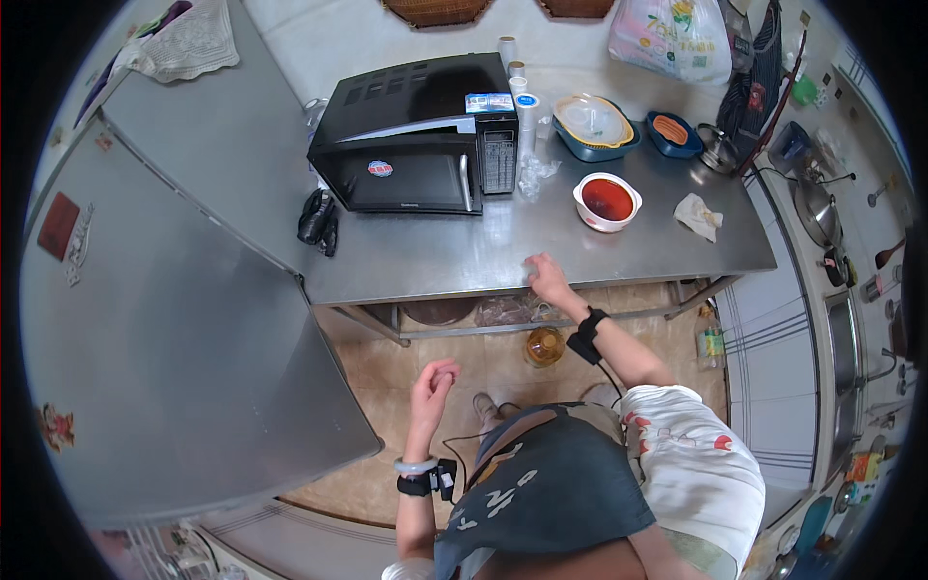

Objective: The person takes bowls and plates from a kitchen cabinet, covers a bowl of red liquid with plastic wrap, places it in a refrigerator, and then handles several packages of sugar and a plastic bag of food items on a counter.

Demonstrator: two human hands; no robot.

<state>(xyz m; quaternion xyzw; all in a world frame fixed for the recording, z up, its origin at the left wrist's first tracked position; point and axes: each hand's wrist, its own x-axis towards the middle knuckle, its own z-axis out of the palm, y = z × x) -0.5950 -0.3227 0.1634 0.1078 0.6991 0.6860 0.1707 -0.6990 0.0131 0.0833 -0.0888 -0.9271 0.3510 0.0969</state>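
Observation:
My right hand (549,280) hovers at the front edge of a stainless steel table (435,250), fingers bent and a little apart, holding nothing. My left hand (432,389) hangs above the floor in front of my body, loosely curled and empty. Beyond my right hand, a white ceramic bowl (607,223) with two small handles contains red liquid (607,199). A black microwave oven (413,170) stands at the back left of the tabletop; its door looks slightly ajar. To the right of the bowl lies a crumpled white cloth or tissue (699,217).
Plastic-wrap rolls (527,123) stand beside the microwave. Behind the bowl are a blue basin (596,151) with a yellow-rimmed colander (593,119), a smaller blue basin (674,141) and a lidded pot (716,150). A grey refrigerator (188,312) borders the left; an oil jug (544,348) sits on the floor.

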